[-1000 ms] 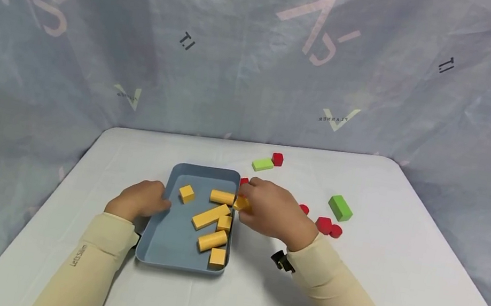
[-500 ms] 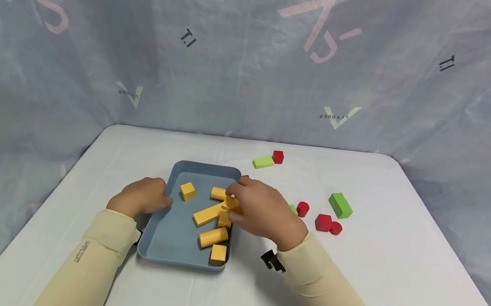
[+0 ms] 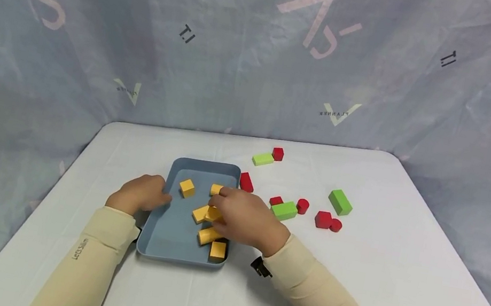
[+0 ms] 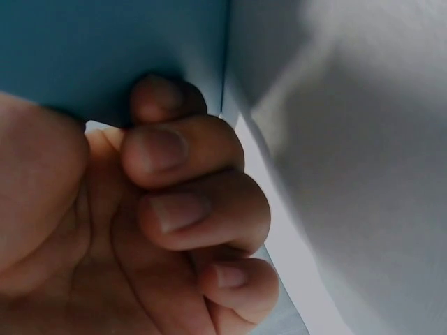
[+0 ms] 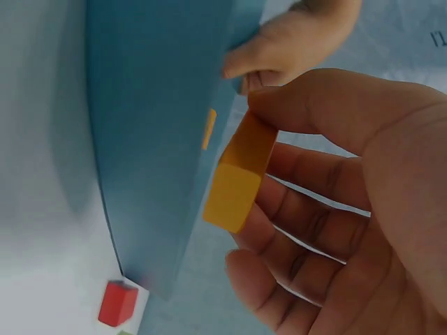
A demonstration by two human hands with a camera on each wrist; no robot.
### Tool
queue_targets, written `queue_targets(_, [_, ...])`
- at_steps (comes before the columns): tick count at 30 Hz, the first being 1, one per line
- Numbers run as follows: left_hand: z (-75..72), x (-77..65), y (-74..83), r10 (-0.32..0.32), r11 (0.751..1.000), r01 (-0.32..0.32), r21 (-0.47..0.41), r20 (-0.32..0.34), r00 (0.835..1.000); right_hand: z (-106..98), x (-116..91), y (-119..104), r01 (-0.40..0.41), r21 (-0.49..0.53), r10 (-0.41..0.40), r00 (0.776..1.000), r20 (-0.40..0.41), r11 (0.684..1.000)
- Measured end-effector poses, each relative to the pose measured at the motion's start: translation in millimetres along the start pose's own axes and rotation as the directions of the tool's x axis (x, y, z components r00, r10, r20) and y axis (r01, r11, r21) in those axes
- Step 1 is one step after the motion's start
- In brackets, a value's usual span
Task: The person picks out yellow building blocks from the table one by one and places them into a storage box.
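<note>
A blue-grey tray (image 3: 167, 240) on the white table holds several yellow blocks, among them a cube (image 3: 187, 188) at the back left and a cylinder (image 3: 208, 236) nearer the front. My left hand (image 3: 139, 195) grips the tray's left wall, thumb inside; its curled fingers (image 4: 202, 209) lie against the outside in the left wrist view. Over the tray's right half, my right hand (image 3: 246, 221) pinches a yellow rectangular block (image 5: 241, 178) between thumb and fingers. That hand hides part of the blocks beneath it.
Right of the tray lie a red block (image 3: 246, 182), a green block (image 3: 283, 210), a red cylinder (image 3: 302, 206) and a red cube (image 3: 323, 219). Farther right is another green block (image 3: 340, 202). A light green block (image 3: 263, 159) and a small red cube (image 3: 278, 153) lie behind.
My right hand has moved left with the yellow block, from beside the tray's right wall to over its inside. The red and green blocks have come into view. The left hand stays on the tray.
</note>
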State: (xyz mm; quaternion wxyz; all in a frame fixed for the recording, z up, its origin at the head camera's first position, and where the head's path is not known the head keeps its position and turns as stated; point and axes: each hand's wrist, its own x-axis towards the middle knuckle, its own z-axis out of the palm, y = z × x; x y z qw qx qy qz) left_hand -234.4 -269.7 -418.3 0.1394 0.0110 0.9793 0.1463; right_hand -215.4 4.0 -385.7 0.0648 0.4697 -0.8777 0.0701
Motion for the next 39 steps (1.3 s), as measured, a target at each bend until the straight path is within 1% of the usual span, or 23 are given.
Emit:
queue_targets(7, [3.8, 1.0, 1.5, 0.001, 1.000, -0.001, 0.015, 0.012, 1.000, 15, 0, -10, 0.033, -0.029, -0.032, 0.999, 0.028, 0.999])
queue_targets(14, [3.6, 1.6, 2.1, -0.004, 1.000, 0.004, 0.025, 0.010, 1.000, 20, 1, -13, 0.035, -0.053, -0.034, 0.999, 0.019, 0.998])
queue_targets(23, [7.4, 5.7, 0.4, 0.008, 1.000, -0.008, 0.018, 0.000, 1.000, 21, 1, -11, 0.044, -0.040, -0.044, 0.999, 0.010, 0.998])
queue_targets(27, [7.5, 7.0, 2.4, 0.012, 1.000, -0.012, 0.016, -0.005, 1.000, 17, -2, -8, 0.047, -0.033, -0.048, 0.999, -0.006, 0.998])
queue_targets(29, [6.3, 6.3, 3.1, 0.006, 1.000, -0.005, 0.028, -0.010, 1.000, 13, -4, -5, 0.043, -0.024, -0.043, 0.999, -0.018, 0.999])
queue_targets(32, [4.4, 3.0, 5.1, -0.023, 0.998, 0.024, 0.064, -0.013, 1.000, 4, -8, 4, 0.005, 0.000, -0.005, 1.000, -0.029, 1.000])
queue_targets(34, [3.3, -0.6, 8.1, -0.051, 0.995, 0.052, 0.089, -0.012, 0.999, -1, -13, 13, -0.040, 0.004, 0.040, 0.999, -0.032, 0.999])
queue_targets(35, [2.6, -2.3, 10.0, -0.064, 0.993, 0.065, 0.102, -0.022, 0.998, -4, -16, 19, -0.069, 0.001, 0.069, 0.997, -0.035, 0.998])
queue_targets(37, [-0.2, -7.8, 15.6, -0.062, 0.988, 0.072, 0.136, -0.078, 0.995, -8, -22, 32, -0.133, -0.022, 0.131, 0.990, -0.045, 0.991])
queue_targets(39, [-3.4, -13.1, 21.8, -0.032, 0.984, 0.056, 0.171, -0.143, 0.989, -10, -28, 45, -0.199, -0.064, 0.195, 0.979, -0.059, 0.978])
